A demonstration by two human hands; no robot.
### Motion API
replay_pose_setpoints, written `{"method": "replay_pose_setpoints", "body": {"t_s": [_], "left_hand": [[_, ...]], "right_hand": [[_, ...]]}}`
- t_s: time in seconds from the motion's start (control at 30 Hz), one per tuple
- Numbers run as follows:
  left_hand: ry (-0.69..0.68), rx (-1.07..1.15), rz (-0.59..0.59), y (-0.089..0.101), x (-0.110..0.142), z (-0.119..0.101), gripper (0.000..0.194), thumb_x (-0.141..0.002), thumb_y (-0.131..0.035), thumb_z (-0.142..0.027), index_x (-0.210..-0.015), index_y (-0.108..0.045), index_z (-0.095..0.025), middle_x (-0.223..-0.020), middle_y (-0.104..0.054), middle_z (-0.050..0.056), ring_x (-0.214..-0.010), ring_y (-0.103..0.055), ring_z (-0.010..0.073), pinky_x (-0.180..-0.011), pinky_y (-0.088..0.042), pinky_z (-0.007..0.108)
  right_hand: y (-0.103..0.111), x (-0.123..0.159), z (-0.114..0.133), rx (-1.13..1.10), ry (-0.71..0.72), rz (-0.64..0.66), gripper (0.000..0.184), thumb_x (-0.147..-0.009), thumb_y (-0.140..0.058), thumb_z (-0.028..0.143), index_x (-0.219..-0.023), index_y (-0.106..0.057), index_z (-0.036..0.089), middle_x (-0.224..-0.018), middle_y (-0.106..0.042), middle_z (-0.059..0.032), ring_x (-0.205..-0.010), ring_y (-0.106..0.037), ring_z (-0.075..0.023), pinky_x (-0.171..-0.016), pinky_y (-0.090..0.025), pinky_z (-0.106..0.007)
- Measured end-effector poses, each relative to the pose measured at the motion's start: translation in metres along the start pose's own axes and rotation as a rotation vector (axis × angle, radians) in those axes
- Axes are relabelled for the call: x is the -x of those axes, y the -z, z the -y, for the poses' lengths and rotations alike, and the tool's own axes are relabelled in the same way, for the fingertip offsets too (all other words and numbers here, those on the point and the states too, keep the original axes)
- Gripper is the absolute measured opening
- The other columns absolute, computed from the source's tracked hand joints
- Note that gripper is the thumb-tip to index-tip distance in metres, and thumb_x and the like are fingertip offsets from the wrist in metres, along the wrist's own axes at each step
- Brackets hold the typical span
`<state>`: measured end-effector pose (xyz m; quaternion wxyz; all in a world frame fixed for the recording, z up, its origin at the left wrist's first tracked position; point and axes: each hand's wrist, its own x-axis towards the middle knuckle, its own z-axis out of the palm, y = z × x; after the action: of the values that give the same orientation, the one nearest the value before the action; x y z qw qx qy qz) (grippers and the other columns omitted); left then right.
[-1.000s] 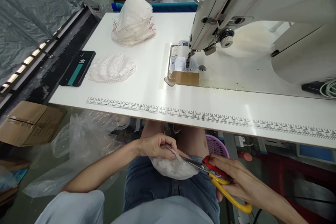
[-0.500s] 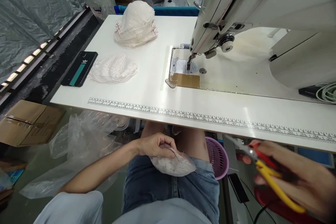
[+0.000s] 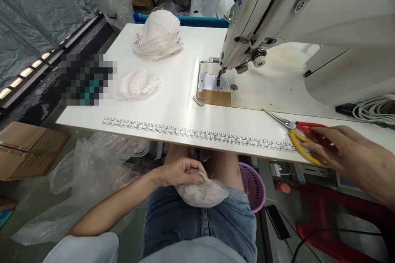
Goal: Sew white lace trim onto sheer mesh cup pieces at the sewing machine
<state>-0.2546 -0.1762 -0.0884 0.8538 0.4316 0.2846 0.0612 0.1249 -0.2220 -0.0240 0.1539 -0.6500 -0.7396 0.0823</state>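
My left hand [image 3: 182,171] is closed on a small white lace fabric piece [image 3: 202,193] resting on my lap below the table edge. My right hand [image 3: 345,154] grips the red and yellow handles of a pair of scissors [image 3: 291,129], which lie on the white sewing table [image 3: 173,102] near its front right edge, blades pointing left toward the sewing machine [image 3: 293,20]. A flat lace piece [image 3: 137,84] and a domed stack of lace pieces [image 3: 158,35] sit at the table's left.
A blurred dark object [image 3: 88,78] lies at the table's left edge. A printed ruler [image 3: 197,133] runs along the front edge. Plastic bags [image 3: 89,168] and cardboard boxes [image 3: 24,150] are on the floor left; a purple basket [image 3: 254,185] stands under the table. Another person stands behind the table.
My right hand carried the scissors away from the fabric on my lap, up and right, onto the table's front right edge. My left hand kept hold of the fabric.
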Motion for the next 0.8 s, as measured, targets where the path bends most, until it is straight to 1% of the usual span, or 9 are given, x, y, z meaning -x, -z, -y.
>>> {"method": "replay_pose_setpoints", "body": {"t_s": [0.07, 0.13, 0.2, 0.27, 0.33, 0.4, 0.5, 0.67, 0.8], "left_hand": [[0.012, 0.004, 0.014, 0.000, -0.001, 0.000, 0.031, -0.070, -0.073, -0.036, -0.091, -0.069, -0.013, -0.083, -0.067, 0.005, -0.070, -0.058, 0.0088, -0.063, -0.043, 0.017], [0.029, -0.010, 0.033, -0.002, -0.002, -0.001, 0.033, -0.071, -0.073, -0.036, -0.095, -0.069, -0.014, -0.087, -0.068, 0.007, -0.073, -0.059, 0.0099, -0.064, -0.043, 0.017], [0.033, -0.040, 0.025, -0.005, -0.004, -0.001, 0.034, -0.071, -0.072, -0.038, -0.094, -0.070, -0.014, -0.088, -0.068, 0.007, -0.074, -0.059, 0.0112, -0.066, -0.044, 0.019], [0.022, -0.102, -0.010, -0.009, -0.006, -0.001, 0.032, -0.072, -0.070, -0.038, -0.093, -0.070, -0.014, -0.085, -0.068, 0.007, -0.072, -0.059, 0.0113, -0.065, -0.043, 0.019], [0.001, -0.183, -0.067, -0.014, -0.006, 0.000, 0.030, -0.074, -0.068, -0.037, -0.092, -0.070, -0.013, -0.080, -0.068, 0.005, -0.068, -0.057, 0.0104, -0.062, -0.041, 0.018], [-0.004, -0.251, -0.131, -0.018, -0.004, 0.000, 0.030, -0.076, -0.065, -0.036, -0.093, -0.070, -0.012, -0.076, -0.066, 0.005, -0.063, -0.054, 0.0095, -0.058, -0.038, 0.018], [0.005, -0.312, -0.206, -0.022, 0.001, 0.001, 0.030, -0.077, -0.063, -0.036, -0.094, -0.069, -0.011, -0.071, -0.063, 0.003, -0.059, -0.050, 0.0084, -0.054, -0.035, 0.017], [0.048, -0.301, -0.217, -0.024, 0.003, -0.001, 0.033, -0.076, -0.064, -0.039, -0.091, -0.069, -0.010, -0.059, -0.053, -0.001, -0.051, -0.038, 0.0053, -0.048, -0.028, 0.017], [0.106, -0.224, -0.208, -0.029, -0.004, -0.006, 0.041, -0.068, -0.073, -0.041, -0.094, -0.067, -0.010, -0.047, -0.041, -0.007, -0.045, -0.028, 0.0033, -0.045, -0.021, 0.017]], "right_hand": [[-0.001, 0.004, 0.024, 0.224, -0.101, -0.032, 0.044, -0.091, -0.024, 0.051, -0.117, -0.048, 0.024, -0.108, -0.047, -0.0135, -0.098, -0.048, -0.0397, -0.066, -0.041, -0.046], [-0.008, 0.010, 0.058, 0.174, -0.081, -0.082, 0.041, -0.093, -0.026, 0.047, -0.120, -0.047, 0.025, -0.115, -0.049, -0.0131, -0.107, -0.047, -0.0387, -0.079, -0.042, -0.051], [-0.023, 0.017, 0.096, -0.066, 0.072, 0.048, 0.032, -0.091, -0.040, 0.044, -0.117, -0.049, 0.027, -0.111, -0.055, -0.0095, -0.101, -0.054, -0.0299, -0.082, -0.045, -0.043], [-0.044, 0.020, 0.127, -0.291, 0.167, 0.218, 0.036, -0.085, -0.054, 0.048, -0.112, -0.052, 0.025, -0.107, -0.059, -0.0086, -0.097, -0.056, -0.0269, -0.077, -0.047, -0.038], [-0.065, 0.021, 0.147, -0.399, 0.150, 0.335, 0.037, -0.080, -0.061, 0.049, -0.104, -0.056, 0.022, -0.097, -0.063, -0.0069, -0.087, -0.058, -0.0238, -0.073, -0.046, -0.036], [-0.081, 0.019, 0.155, -0.436, 0.055, 0.392, 0.028, -0.080, -0.063, 0.046, -0.092, -0.059, 0.021, -0.085, -0.064, -0.0037, -0.078, -0.056, -0.0209, -0.069, -0.043, -0.034], [-0.092, 0.016, 0.154, -0.511, -0.073, 0.429, 0.018, -0.085, -0.057, 0.038, -0.080, -0.059, 0.021, -0.073, -0.062, 0.0004, -0.072, -0.054, -0.0176, -0.066, -0.039, -0.030], [-0.093, 0.016, 0.149, -0.702, -0.102, 0.479, 0.020, -0.087, -0.054, 0.036, -0.076, -0.058, 0.020, -0.068, -0.059, 0.0027, -0.068, -0.052, -0.0139, -0.064, -0.036, -0.026], [-0.093, 0.017, 0.149, -0.713, -0.122, 0.473, 0.021, -0.088, -0.052, 0.037, -0.077, -0.058, 0.019, -0.067, -0.057, 0.0024, -0.068, -0.051, -0.0140, -0.062, -0.036, -0.025]]}}
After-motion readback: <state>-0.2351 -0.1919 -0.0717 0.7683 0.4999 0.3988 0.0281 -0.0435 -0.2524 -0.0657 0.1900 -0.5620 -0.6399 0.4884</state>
